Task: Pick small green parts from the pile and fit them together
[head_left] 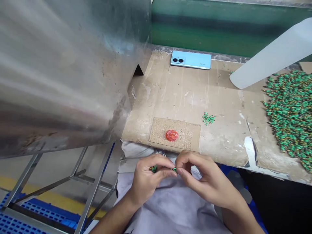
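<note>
My left hand (147, 182) is closed, with thumb and forefinger pinching a tiny green piece (174, 169). More green pieces (153, 168) show in the curl of its fingers. Thumb and forefinger of my right hand (207, 178) meet at the other end of the pinched piece, also closed. Both hands are above my lap, just before the table edge. Beyond them, a red, glossy round lump (172, 135) sits on a small cardboard piece (158, 130) covered in pinprick marks. The exact kind of the green pieces is too small to make out.
A small cluster of green pieces (209, 118) lies on the cardboard-covered table (187, 94). At the right is a large heap of them (290, 113). A light-blue phone (191, 60) lies at the back. A white tube (270, 55) slants in. Metal sheeting (73, 71) walls the left.
</note>
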A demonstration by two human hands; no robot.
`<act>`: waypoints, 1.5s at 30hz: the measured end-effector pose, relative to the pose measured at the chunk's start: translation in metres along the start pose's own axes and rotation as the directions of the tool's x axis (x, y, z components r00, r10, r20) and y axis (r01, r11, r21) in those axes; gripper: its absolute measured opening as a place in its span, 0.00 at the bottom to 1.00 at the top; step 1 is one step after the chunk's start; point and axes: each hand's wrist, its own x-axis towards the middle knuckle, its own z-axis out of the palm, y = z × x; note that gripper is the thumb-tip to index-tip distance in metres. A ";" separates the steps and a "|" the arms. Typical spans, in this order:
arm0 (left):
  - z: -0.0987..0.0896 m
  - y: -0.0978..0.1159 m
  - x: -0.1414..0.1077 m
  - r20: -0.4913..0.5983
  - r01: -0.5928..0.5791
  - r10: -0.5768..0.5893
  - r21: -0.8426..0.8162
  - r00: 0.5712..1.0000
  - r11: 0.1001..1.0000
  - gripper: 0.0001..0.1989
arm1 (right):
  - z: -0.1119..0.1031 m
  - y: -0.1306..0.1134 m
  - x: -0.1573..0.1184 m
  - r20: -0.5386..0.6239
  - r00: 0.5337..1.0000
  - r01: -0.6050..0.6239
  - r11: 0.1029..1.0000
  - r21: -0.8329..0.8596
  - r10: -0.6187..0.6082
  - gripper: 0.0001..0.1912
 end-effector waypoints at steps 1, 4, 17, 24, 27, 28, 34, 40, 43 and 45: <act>0.000 0.000 0.000 0.001 -0.016 0.016 0.014 1.000 1.000 0.05 | 0.000 -0.001 0.000 0.005 1.000 -0.012 1.000 0.004 0.012 0.05; 0.000 0.001 0.001 0.011 -0.043 0.043 0.047 0.999 0.998 0.04 | -0.001 -0.004 0.000 0.008 0.999 -0.038 0.999 0.011 0.038 0.05; 0.000 0.002 0.003 0.036 -0.054 0.051 0.063 0.998 0.997 0.04 | -0.009 -0.014 0.005 0.068 0.996 -0.064 0.997 -0.037 0.066 0.07; -0.001 0.001 0.001 0.024 -0.039 0.037 0.055 0.999 0.998 0.06 | -0.013 -0.013 0.001 0.125 0.992 -0.010 0.997 -0.079 0.020 0.05; -0.001 0.001 0.001 0.028 -0.064 0.063 0.058 0.998 0.996 0.05 | -0.013 -0.011 -0.001 0.138 0.990 0.005 0.998 -0.070 0.005 0.04; -0.001 0.001 0.002 0.030 -0.082 0.080 0.070 0.996 0.994 0.05 | -0.012 -0.011 -0.002 0.139 0.990 0.007 0.998 -0.065 0.002 0.04; -0.003 0.002 0.000 0.062 -0.262 0.255 0.166 0.965 0.951 0.08 | -0.008 -0.007 -0.004 0.132 0.991 0.023 1.000 -0.003 -0.022 0.03; -0.006 0.007 -0.013 0.141 -0.414 0.392 0.202 0.909 0.887 0.06 | -0.003 -0.008 -0.009 0.110 0.990 0.072 0.992 0.108 -0.084 0.04; -0.005 0.011 -0.015 0.076 -0.317 0.308 0.249 0.948 0.915 0.08 | -0.002 -0.007 -0.009 0.042 0.988 0.147 0.984 0.096 -0.151 0.07; -0.004 0.014 -0.014 0.022 -0.223 0.227 0.298 0.974 0.928 0.09 | -0.003 -0.005 -0.007 -0.002 0.975 0.220 0.975 0.035 -0.220 0.10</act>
